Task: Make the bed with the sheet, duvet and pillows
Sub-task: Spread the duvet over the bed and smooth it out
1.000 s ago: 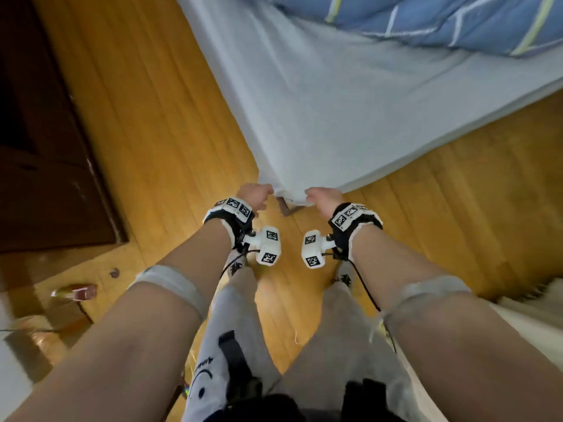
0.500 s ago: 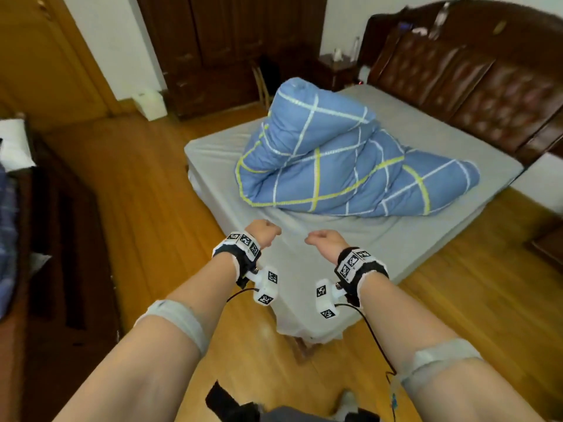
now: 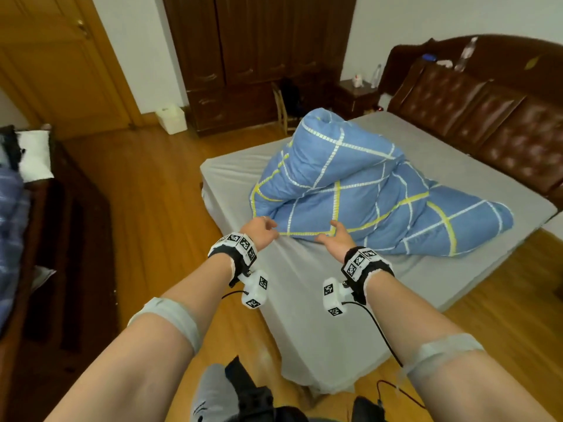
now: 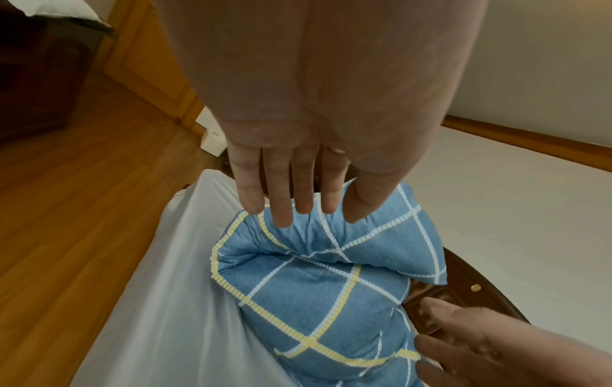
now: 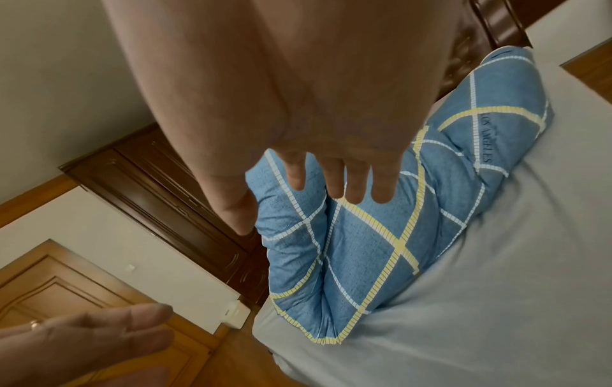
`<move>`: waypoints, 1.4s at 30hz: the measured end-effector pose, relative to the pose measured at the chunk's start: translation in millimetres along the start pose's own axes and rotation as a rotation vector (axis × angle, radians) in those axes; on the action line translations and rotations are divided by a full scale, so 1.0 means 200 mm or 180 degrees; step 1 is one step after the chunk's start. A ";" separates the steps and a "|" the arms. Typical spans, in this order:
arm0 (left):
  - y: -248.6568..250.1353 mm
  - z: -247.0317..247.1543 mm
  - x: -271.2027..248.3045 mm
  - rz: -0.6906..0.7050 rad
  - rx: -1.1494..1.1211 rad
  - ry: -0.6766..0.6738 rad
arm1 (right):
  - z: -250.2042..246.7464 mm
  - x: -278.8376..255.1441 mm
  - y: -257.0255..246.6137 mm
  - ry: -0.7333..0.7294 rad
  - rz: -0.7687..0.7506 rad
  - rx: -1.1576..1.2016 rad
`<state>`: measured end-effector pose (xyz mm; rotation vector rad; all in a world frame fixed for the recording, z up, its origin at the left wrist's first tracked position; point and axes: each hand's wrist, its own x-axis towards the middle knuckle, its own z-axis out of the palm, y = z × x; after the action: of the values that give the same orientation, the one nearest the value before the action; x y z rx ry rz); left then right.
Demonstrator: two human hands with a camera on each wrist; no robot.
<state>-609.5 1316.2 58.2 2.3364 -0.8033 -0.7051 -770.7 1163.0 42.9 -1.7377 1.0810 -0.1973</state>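
Observation:
A blue duvet [image 3: 359,193] with white and yellow lines lies bunched in a heap on the bed, over the grey sheet [image 3: 304,287] that covers the mattress and hangs down at its near corner. My left hand [image 3: 259,233] reaches out with straight fingers just short of the duvet's near left edge. My right hand [image 3: 333,239] is stretched beside it, palm turned inward, close to the duvet's yellow-trimmed corner. In the wrist views both hands [image 4: 291,193] [image 5: 338,178] show spread fingers in front of the duvet [image 4: 314,288] [image 5: 364,235], holding nothing. No pillows lie on the bed.
A padded brown headboard [image 3: 487,117] stands at the right. A dark wardrobe [image 3: 253,56], a chair [image 3: 283,108] and a nightstand [image 3: 356,95] line the far wall. A dark cabinet [image 3: 45,239] with a white pillow [image 3: 35,153] stands at left. Wooden floor [image 3: 146,193] surrounds the bed.
Both hands let go of the sheet's corner near the floor, rose and moved forward over the bed, and their fingers uncurled toward the duvet. My head lifted to take in the whole bed.

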 end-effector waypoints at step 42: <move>0.94 -0.61 2.22 0.3276 0.2371 -0.1416 | 0.16 1.37 -0.91 0.1916 0.0569 0.2123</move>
<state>-300.3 933.6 137.0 1.8487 -2.5378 -0.4688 -488.8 993.2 83.1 -0.9848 1.3831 -0.9011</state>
